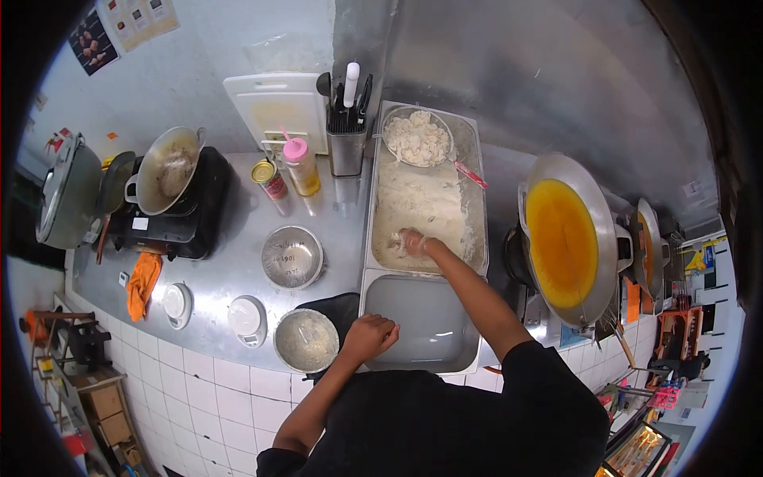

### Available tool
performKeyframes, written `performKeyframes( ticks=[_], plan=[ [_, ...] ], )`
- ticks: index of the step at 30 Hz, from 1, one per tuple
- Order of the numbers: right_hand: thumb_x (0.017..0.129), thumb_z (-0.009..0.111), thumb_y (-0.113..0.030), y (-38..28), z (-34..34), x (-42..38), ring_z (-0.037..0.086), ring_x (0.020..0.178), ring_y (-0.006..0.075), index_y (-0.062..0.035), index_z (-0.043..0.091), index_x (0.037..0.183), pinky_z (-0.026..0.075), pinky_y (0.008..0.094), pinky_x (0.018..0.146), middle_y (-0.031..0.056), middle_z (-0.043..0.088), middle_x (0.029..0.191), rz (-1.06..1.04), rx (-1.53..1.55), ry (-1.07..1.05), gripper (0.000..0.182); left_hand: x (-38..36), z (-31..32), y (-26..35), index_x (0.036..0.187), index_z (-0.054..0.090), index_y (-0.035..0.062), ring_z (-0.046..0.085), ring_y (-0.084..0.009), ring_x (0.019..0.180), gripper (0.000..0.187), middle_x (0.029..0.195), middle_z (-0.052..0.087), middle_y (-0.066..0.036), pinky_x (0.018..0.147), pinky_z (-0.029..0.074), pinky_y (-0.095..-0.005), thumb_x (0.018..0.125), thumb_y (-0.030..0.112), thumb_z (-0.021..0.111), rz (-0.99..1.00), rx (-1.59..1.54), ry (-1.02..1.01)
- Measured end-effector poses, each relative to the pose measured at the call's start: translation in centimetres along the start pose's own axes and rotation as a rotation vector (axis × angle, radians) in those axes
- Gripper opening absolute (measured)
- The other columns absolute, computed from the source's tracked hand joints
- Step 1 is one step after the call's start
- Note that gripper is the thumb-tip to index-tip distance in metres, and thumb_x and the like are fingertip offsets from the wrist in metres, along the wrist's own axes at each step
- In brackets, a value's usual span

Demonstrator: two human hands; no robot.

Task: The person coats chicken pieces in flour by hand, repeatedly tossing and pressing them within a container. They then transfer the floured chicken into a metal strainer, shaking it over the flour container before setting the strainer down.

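My right hand reaches into the near part of a metal tray of pale flour. Its fingers are down against the flour, and I cannot see whether they grip anything. My left hand is curled into a loose fist with nothing visible in it. It hovers beside a metal bowl of pale, wet batter-like mix and the left edge of a tray of cloudy liquid. At the far end of the flour tray rests a red-handled strainer heaped with flour-coated pieces.
On the right stands a large wok of orange oil. To the left are an empty steel bowl, two small scales, a pink-lidded bottle, a can, a knife holder, an orange cloth and a pan on a stove.
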State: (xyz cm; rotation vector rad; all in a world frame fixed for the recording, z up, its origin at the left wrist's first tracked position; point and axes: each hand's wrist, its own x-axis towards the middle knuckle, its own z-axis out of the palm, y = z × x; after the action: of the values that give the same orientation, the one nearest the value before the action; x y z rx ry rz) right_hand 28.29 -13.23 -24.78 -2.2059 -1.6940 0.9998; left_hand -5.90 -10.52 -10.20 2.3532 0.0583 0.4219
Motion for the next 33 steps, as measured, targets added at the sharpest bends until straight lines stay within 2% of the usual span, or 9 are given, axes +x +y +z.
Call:
performKeyframes(
  ticks=[2,5,8,12,17,23,25,27,33],
  plan=[
    [0.092,0.064,-0.04,-2.4,-3.0,-1.6,0.065,0.105,0.0351,-0.0139,0.068,0.119,0.049,0.0416,0.096,0.0181,0.067,0.116,-0.053,-0.025,-0.075,0.037,-0.1,0.1,0.1,0.066,0.06,0.0083,0.063,-0.0262,0.063,0.028,0.063,0.062,-0.007,0.065,0.051,-0.0396,0.091,0.02,0.067,0.003,-0.004,-0.006],
    [0.097,0.051,-0.034,-1.9,-5.5,-2.4,0.055,0.129,0.0355,-0.01,0.065,0.131,0.042,0.0431,0.11,0.021,0.053,0.146,0.28,0.102,-0.049,0.044,-0.4,0.4,-0.1,0.066,0.06,0.0082,0.063,-0.0264,0.063,0.028,0.063,0.061,-0.007,0.065,0.051,-0.0396,0.09,0.02,0.067,0.002,-0.004,0.011],
    [0.096,0.054,-0.042,14.1,6.1,0.7,0.05,0.135,0.0357,-0.008,0.055,0.142,0.038,0.0435,0.114,0.0239,0.047,0.15,0.296,0.273,0.066,0.057,-0.3,0.4,0.1,0.066,0.06,0.0081,0.063,-0.0266,0.062,0.028,0.063,0.061,-0.007,0.064,0.05,-0.0397,0.09,0.019,0.067,0.005,-0.018,0.018],
    [0.093,0.063,-0.03,6.9,2.3,-4.8,0.06,0.121,0.03,-0.0024,0.044,0.15,0.05,0.0407,0.097,0.021,0.053,0.146,-0.061,-0.01,-0.131,0.066,-0.3,0.3,-0.1,0.066,0.059,0.008,0.063,-0.0266,0.062,0.028,0.063,0.061,-0.007,0.064,0.05,-0.0396,0.09,0.019,0.068,0.0,-0.021,0.014],
    [0.094,0.067,-0.032,-0.5,-1.1,-6.0,0.049,0.133,0.0217,-0.0156,0.036,0.158,0.047,0.0355,0.102,0.0158,0.039,0.158,0.258,0.599,-0.331,0.073,-0.3,0.4,0.0,0.066,0.06,0.0081,0.063,-0.0262,0.062,0.027,0.063,0.062,-0.007,0.064,0.05,-0.0392,0.09,0.018,0.068,-0.002,-0.023,-0.004],
    [0.093,0.072,-0.025,2.2,1.8,-0.7,0.059,0.11,0.0144,-0.0199,0.059,0.143,0.048,0.0296,0.092,0.0077,0.05,0.147,-0.451,0.318,-0.198,0.052,-0.2,0.3,0.0,0.066,0.06,0.0081,0.063,-0.0259,0.062,0.027,0.063,0.062,-0.007,0.064,0.05,-0.0393,0.09,0.018,0.068,0.012,-0.001,-0.003],
    [0.091,0.074,-0.021,0.5,1.8,-0.5,0.061,0.102,0.0145,-0.0162,0.066,0.134,0.049,0.0299,0.089,0.0061,0.061,0.134,-0.304,0.519,-0.159,0.045,0.0,0.2,0.2,0.066,0.06,0.0081,0.063,-0.026,0.062,0.027,0.063,0.062,-0.007,0.064,0.05,-0.0392,0.09,0.018,0.068,0.006,-0.001,0.004],
    [0.087,0.077,-0.018,-1.5,2.5,-0.9,0.062,0.097,0.0162,-0.0123,0.07,0.126,0.049,0.0306,0.089,0.0051,0.069,0.12,0.256,1.118,-0.235,0.039,-0.1,0.2,0.1,0.066,0.06,0.0081,0.063,-0.026,0.062,0.027,0.063,0.062,-0.007,0.063,0.05,-0.0392,0.09,0.018,0.068,0.011,-0.006,0.006],
    [0.082,0.082,-0.024,-2.0,1.7,0.0,0.063,0.093,0.0164,-0.0073,0.072,0.108,0.05,0.0321,0.084,0.0058,0.073,0.104,0.295,0.701,-0.222,0.032,-0.2,0.3,-0.2,0.066,0.059,0.0081,0.063,-0.0261,0.061,0.027,0.063,0.062,-0.007,0.063,0.049,-0.0397,0.089,0.018,0.068,0.02,-0.025,-0.026]
  ],
)
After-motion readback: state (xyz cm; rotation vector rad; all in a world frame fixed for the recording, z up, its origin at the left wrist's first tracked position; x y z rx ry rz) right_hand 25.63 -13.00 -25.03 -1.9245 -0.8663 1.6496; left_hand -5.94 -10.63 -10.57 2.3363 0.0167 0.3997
